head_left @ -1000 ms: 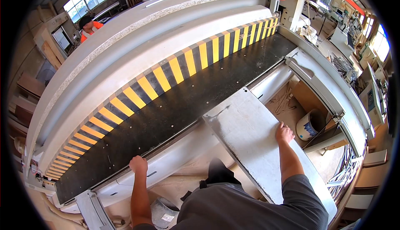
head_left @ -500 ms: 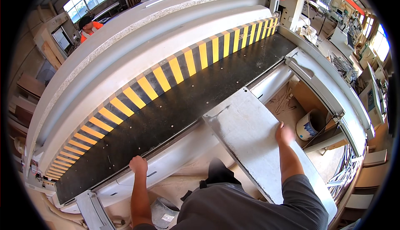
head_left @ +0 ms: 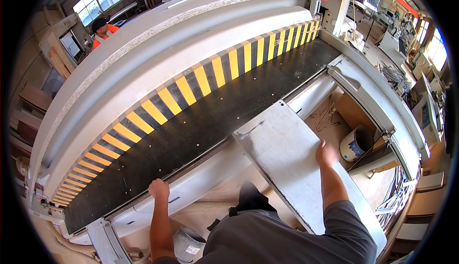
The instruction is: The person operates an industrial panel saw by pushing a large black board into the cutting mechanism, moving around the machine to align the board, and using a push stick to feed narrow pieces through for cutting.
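Observation:
My left hand [head_left: 158,188] is closed at the front edge of a long black machine bed [head_left: 181,142]. Its fingers curl under, so whatever they hold is hidden. To the right, my right hand [head_left: 327,154] is closed at the right edge of a flat grey metal support table [head_left: 291,154], fingers bent around that edge. The table juts from the bed toward my body and has dark scuffs near its far left corner. Behind the black bed runs a yellow-and-black striped guard [head_left: 203,80].
A long pale machine beam [head_left: 143,39] arches over the back. Right of the support table, a white bucket [head_left: 356,143] stands in the opening inside the metal side frame [head_left: 368,101]. Metal strips [head_left: 394,199] lie beyond. Two people, one in orange [head_left: 103,32], are behind the beam.
The person in orange behind the beam has shifted slightly. My hands, the support table and the machine stay in place.

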Tool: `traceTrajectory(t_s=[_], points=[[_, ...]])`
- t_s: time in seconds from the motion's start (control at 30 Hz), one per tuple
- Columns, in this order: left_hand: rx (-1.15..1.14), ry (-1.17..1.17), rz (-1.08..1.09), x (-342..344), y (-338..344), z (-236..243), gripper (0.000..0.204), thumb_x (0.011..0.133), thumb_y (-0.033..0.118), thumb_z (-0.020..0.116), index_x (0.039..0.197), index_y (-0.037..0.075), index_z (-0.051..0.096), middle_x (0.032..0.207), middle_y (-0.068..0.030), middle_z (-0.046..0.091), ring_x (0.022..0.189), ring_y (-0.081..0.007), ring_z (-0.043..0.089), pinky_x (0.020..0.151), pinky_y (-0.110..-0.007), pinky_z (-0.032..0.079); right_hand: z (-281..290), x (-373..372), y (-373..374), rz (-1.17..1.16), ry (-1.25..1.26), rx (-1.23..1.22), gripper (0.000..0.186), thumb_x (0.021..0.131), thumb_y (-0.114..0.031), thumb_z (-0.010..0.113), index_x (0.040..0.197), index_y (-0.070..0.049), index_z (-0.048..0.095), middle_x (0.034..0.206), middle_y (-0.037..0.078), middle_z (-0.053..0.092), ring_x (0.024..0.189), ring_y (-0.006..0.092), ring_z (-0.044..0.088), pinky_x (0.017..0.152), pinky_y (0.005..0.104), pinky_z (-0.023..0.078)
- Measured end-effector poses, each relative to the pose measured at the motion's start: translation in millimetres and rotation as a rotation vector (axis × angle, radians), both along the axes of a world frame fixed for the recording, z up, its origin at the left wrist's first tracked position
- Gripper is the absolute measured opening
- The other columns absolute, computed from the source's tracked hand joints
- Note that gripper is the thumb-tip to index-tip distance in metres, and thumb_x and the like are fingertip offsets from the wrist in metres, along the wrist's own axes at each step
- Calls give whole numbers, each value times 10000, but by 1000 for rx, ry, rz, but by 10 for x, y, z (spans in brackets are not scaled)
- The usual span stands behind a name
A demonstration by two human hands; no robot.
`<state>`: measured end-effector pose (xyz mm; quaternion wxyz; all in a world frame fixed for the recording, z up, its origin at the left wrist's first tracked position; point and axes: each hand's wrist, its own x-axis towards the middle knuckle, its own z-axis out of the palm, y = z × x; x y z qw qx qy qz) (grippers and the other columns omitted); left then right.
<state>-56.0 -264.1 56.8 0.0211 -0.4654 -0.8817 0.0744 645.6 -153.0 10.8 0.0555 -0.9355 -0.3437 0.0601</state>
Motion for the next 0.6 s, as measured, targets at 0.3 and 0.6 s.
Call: traceTrajectory(t_s=[0.3,0.6], points=[[-4,2,5,-20,-6,-19,217,846,227,692,827,29,778,873,-189,755,838,-355,751,774,-443,602,55,-27,0,6,-1,-13,639,1045,-546,296,1247,-94,699,1311,118,681,1260,290,600,1098,495,365],[1,-2,6,-8,-3,1,217,842,229,697,833,28,777,878,-190,756,846,-354,752,782,-450,600,24,-14,-2,3,0,-8,642,1045,-548,292,1258,-92,691,1316,119,678,1265,291,595,1100,497,362]])
